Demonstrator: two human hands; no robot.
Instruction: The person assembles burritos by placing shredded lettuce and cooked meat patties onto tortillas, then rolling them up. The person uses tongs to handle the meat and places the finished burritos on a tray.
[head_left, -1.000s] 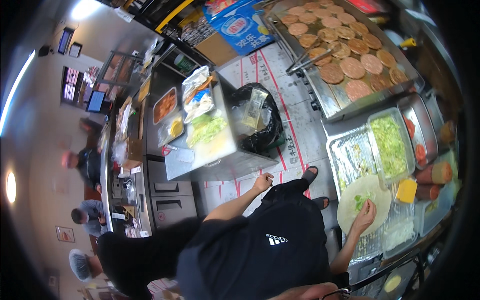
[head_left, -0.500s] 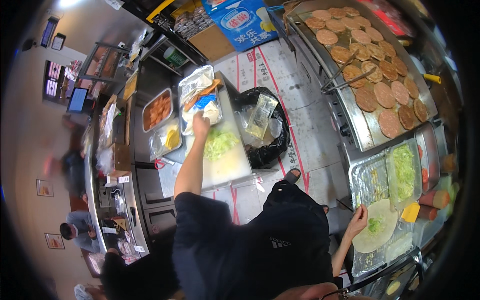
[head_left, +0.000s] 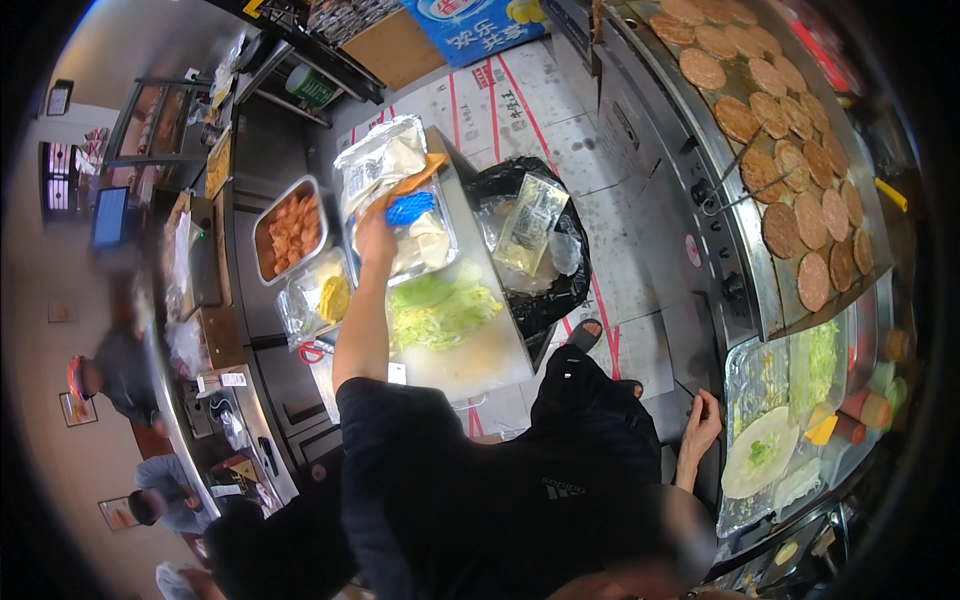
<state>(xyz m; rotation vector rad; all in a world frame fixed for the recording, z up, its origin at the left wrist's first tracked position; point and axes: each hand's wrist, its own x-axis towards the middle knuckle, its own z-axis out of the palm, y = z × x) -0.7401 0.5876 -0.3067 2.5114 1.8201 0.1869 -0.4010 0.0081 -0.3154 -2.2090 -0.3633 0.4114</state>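
Lettuce leaves [head_left: 440,310], pale green and loosely heaped, lie on the white cutting board [head_left: 470,355] of the steel table [head_left: 255,330] at the left. Just beyond them sits a foil-lined tray [head_left: 425,245] of pale flat pieces, and the person's left hand [head_left: 375,235] is stretched out over its left edge, beside a blue plastic tool [head_left: 410,208] with an orange handle; whether the fingers are closed on that tool I cannot tell. Left of the tray stand a metal pan of orange fried pieces [head_left: 290,230] and a small foil tray with something yellow [head_left: 325,298]. To the right of the board a black-lined bin [head_left: 535,250] holds clear wrappers. The right hand [head_left: 700,425] hangs low at the near edge of the right-hand counter, fingers loosely curled and holding nothing that I can make out. Just right of it a round pale flatbread [head_left: 760,455] with a little green on it lies on foil. Farther right, brown round patties [head_left: 790,150] cover a long griddle.
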